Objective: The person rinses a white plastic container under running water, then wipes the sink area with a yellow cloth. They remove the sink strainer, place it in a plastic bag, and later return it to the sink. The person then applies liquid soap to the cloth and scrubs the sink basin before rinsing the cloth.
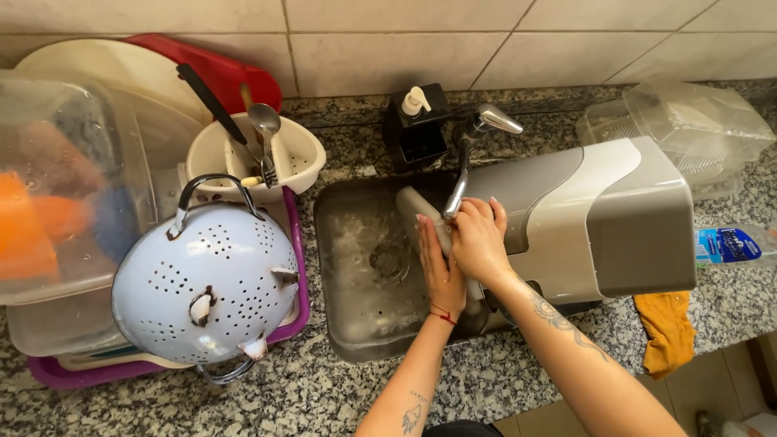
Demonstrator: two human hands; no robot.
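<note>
**Two hands on a pale cylinder under the tap**

Nearest the camera, both forearms reach from the bottom edge over the speckled granite worktop point(307, 388) into the steel sink point(356, 267). The left hand point(438, 271) lies with fingers extended against the lower side of a pale, translucent cylinder point(417, 206); the right hand point(479, 239) is wrapped over its upper side, grasping it. The cylinder slants across the basin, just under the spout of the tap point(469, 150).

By the look of it, the step in hand is rubbing or rinsing the cylinder — a judgement, since no running water can be made out. A next move would call for a firm hold on a wet, smooth thing and for keeping clear of the spout close above.

To the left stands a drying rack point(295, 243) with an upturned white colander point(202, 283) and a cutlery basket point(291, 162); to the right, a grey-and-white appliance point(599, 214) overhangs the sink. Further back, a soap dispenser point(415, 121) stands against the tiles.

The cylinder's lower end is hidden behind the hands, and what it is stays unclear.
</note>
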